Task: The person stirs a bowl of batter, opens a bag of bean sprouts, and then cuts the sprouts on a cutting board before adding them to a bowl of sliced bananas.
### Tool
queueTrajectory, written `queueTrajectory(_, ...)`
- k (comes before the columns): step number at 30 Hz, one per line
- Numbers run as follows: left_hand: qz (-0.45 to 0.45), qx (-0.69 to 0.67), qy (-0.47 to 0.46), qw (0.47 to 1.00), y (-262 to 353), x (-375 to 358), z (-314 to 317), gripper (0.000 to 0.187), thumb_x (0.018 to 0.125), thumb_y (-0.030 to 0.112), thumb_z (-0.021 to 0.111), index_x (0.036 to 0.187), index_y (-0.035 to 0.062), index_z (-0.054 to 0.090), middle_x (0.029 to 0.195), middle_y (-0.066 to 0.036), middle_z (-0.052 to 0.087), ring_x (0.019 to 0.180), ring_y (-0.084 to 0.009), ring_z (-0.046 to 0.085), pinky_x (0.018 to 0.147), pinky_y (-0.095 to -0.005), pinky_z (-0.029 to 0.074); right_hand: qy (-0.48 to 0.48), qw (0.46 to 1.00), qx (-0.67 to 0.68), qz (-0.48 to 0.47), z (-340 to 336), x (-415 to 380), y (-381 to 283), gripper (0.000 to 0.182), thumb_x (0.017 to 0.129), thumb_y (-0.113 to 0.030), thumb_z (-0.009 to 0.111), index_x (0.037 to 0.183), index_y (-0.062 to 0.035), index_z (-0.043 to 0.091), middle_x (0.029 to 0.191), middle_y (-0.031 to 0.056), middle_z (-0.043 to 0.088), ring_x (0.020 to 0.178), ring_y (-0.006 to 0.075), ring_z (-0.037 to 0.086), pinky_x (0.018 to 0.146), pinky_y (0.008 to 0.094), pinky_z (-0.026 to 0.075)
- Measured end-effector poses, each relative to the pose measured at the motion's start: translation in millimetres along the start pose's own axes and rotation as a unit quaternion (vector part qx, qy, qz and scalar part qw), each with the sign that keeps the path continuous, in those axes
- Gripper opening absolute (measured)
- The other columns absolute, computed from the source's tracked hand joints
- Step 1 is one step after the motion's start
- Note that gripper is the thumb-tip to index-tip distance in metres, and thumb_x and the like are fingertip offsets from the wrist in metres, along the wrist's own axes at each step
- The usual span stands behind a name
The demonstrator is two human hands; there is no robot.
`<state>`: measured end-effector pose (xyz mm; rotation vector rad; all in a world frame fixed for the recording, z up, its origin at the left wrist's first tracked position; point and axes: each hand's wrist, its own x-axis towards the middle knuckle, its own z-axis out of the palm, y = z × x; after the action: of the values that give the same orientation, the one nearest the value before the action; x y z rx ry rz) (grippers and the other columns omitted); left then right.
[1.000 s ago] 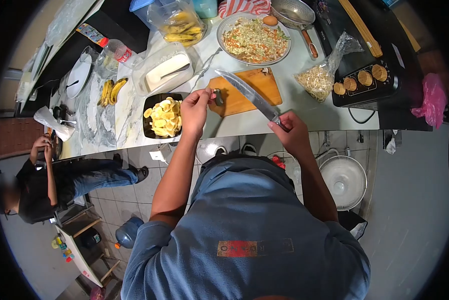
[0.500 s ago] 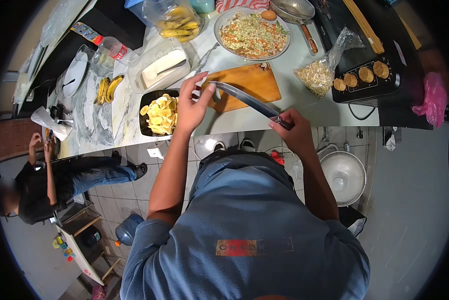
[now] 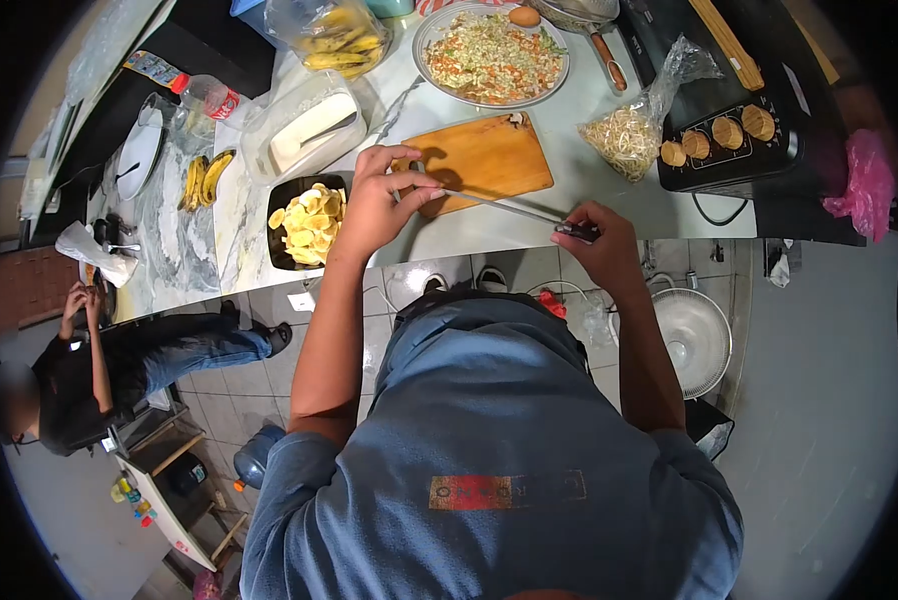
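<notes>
A long knife [image 3: 509, 207] hangs level above the counter's front edge, its blade seen nearly edge-on. My right hand [image 3: 597, 240] is closed round its dark handle. At the other end, the fingers of my left hand [image 3: 384, 198] pinch the blade near its tip. Behind the blade lies a wooden cutting board [image 3: 499, 160]. Just left of my left hand is a black tray with sliced yellow pieces [image 3: 312, 222].
Behind stand a plate of chopped vegetables [image 3: 489, 60], an open plastic container [image 3: 304, 135] and a bag of sprouts [image 3: 624, 140]. A black stove [image 3: 729, 165] is at the right. Bananas [image 3: 207, 180] lie at left, where another person [image 3: 79, 380] stands.
The knife has turned from its broad side to its edge and dropped slightly at the handle. My left fingers have closed on the blade near the tip. The view has shifted a little.
</notes>
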<state>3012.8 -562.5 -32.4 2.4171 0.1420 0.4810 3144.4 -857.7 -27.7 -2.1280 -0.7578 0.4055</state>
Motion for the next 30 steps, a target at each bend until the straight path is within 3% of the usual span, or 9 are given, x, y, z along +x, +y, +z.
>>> queueTrajectory(6, -0.081, -0.067, 0.023, 0.994, -0.3, -2.0, 0.1, 0.014, 0.077, 0.017, 0.078, 0.087, 0.0092, 0.075, 0.102, -0.007, 0.067, 0.101, -0.0247, 0.058, 0.090, -0.0357, 0.044, 0.017, 0.999, -0.027, -0.017, -11.3, -0.6, 14.0, 0.026, 0.072, -0.013, 0.081, 0.085, -0.0035, 0.061, 0.073, 0.0040, 0.062, 0.067, 0.0107, 0.057, 0.063, 0.0267, 0.047)
queueTrajectory(8, -0.095, -0.067, 0.027, 0.993, -3.1, -5.2, 1.6, 0.015, 0.077, 0.018, 0.078, 0.087, 0.0078, 0.075, 0.096, -0.009, 0.068, 0.094, -0.0246, 0.060, 0.085, -0.0344, 0.047, 0.006, 0.999, 0.007, 0.046, -13.5, -1.3, 15.9, 0.025, 0.074, -0.012, 0.081, 0.086, -0.0035, 0.061, 0.074, 0.0029, 0.063, 0.067, 0.0092, 0.057, 0.064, 0.0252, 0.047)
queueTrajectory(13, -0.097, -0.152, 0.016, 0.983, 2.3, -15.5, 4.6, 0.016, 0.080, 0.017, 0.076, 0.085, 0.0020, 0.072, 0.081, -0.010, 0.068, 0.076, -0.0227, 0.063, 0.074, -0.0328, 0.049, 0.023, 0.993, 0.090, 0.067, -6.2, -1.2, 21.4, 0.024, 0.077, -0.013, 0.080, 0.088, -0.0022, 0.062, 0.074, 0.0013, 0.064, 0.067, 0.0061, 0.056, 0.063, 0.0229, 0.047)
queueTrajectory(16, -0.166, -0.163, -0.036, 0.972, 5.9, -22.4, 2.6, 0.013, 0.085, 0.014, 0.072, 0.088, 0.0010, 0.071, 0.084, -0.009, 0.067, 0.080, -0.0174, 0.061, 0.076, -0.0290, 0.047, 0.033, 0.989, 0.127, 0.062, 1.5, 4.6, 28.0, 0.025, 0.078, -0.015, 0.079, 0.090, 0.0000, 0.063, 0.073, 0.0019, 0.063, 0.067, 0.0061, 0.056, 0.062, 0.0235, 0.047)
queueTrajectory(20, -0.187, -0.163, -0.001, 0.969, 11.6, -30.3, 7.9, 0.020, 0.092, 0.018, 0.064, 0.092, -0.0015, 0.069, 0.086, -0.010, 0.067, 0.082, -0.0165, 0.061, 0.074, -0.0281, 0.047, 0.025, 0.991, 0.108, 0.080, 8.9, 13.1, 25.0, 0.027, 0.078, -0.017, 0.079, 0.090, 0.0022, 0.064, 0.071, 0.0021, 0.062, 0.064, 0.0063, 0.054, 0.060, 0.0241, 0.046)
queueTrajectory(22, -0.198, -0.146, 0.004, 0.969, 11.5, -38.3, 11.4, 0.020, 0.092, 0.018, 0.064, 0.091, -0.0013, 0.069, 0.085, -0.009, 0.068, 0.079, -0.0162, 0.061, 0.071, -0.0283, 0.047, 0.004, 0.992, 0.100, 0.072, 11.4, 18.1, 22.1, 0.026, 0.082, -0.020, 0.075, 0.089, 0.0026, 0.064, 0.070, 0.0025, 0.062, 0.063, 0.0066, 0.054, 0.059, 0.0242, 0.045)
queueTrajectory(24, -0.208, -0.128, 0.010, 0.970, 13.2, -42.7, 11.3, 0.020, 0.092, 0.019, 0.065, 0.090, -0.0011, 0.069, 0.083, -0.009, 0.068, 0.076, -0.0160, 0.061, 0.069, -0.0284, 0.047, -0.057, 0.975, 0.167, 0.136, 13.5, 22.8, 14.5, 0.026, 0.087, -0.023, 0.068, 0.090, 0.0026, 0.063, 0.070, 0.0033, 0.062, 0.061, 0.0071, 0.054, 0.058, 0.0247, 0.045)
queueTrajectory(26, -0.273, -0.115, -0.051, 0.954, 16.9, -42.9, 10.6, 0.022, 0.091, 0.020, 0.066, 0.087, -0.0006, 0.070, 0.077, -0.008, 0.068, 0.068, -0.0164, 0.059, 0.064, -0.0293, 0.047, -0.067, 0.974, 0.179, 0.123, 17.1, 26.1, 9.4, 0.027, 0.089, -0.024, 0.065, 0.091, 0.0026, 0.063, 0.069, 0.0035, 0.061, 0.061, 0.0074, 0.054, 0.057, 0.0248, 0.045)
queueTrajectory(30, -0.245, -0.057, -0.024, 0.968, 13.4, -42.4, 25.1, 0.019, 0.087, 0.018, 0.070, 0.085, -0.0001, 0.069, 0.075, -0.009, 0.068, 0.062, -0.0177, 0.057, 0.061, -0.0282, 0.046, -0.090, 0.974, 0.184, 0.102, 19.0, 25.7, 11.6, 0.027, 0.092, -0.025, 0.061, 0.093, 0.0023, 0.063, 0.069, 0.0038, 0.061, 0.060, 0.0078, 0.054, 0.055, 0.0246, 0.043)
